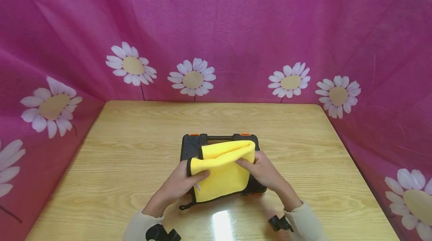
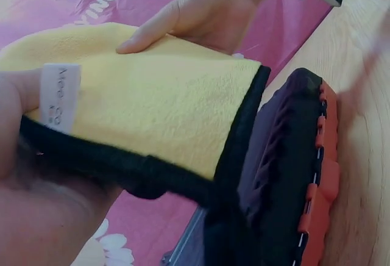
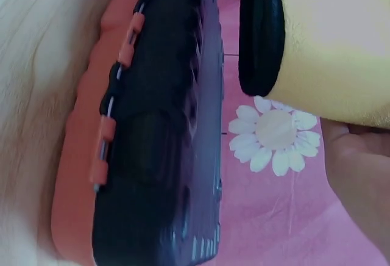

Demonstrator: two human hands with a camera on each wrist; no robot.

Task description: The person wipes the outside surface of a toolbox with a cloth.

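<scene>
A yellow cleaning cloth point(image 1: 222, 181) with black edging is held folded in both hands, above a black case. My left hand point(image 1: 179, 183) grips its left edge, thumb on the near face. On the other side my right hand point(image 1: 264, 169) pinches the folded end, thumb in front and fingers behind. In the left wrist view, a white label point(image 2: 60, 95) sticks out by the left thumb, and a black corner hangs down. The case point(image 1: 190, 147), closed, lies flat on the table, its middle hidden by the cloth. Its orange lower half point(image 3: 79, 186) shows in the right wrist view.
The wooden table point(image 1: 141, 132) carries the case near its front middle. A pink curtain point(image 1: 236, 27) with white daisies stands behind the table and along both sides. Dark straps with small black devices point(image 1: 162, 233) sit on both wrists.
</scene>
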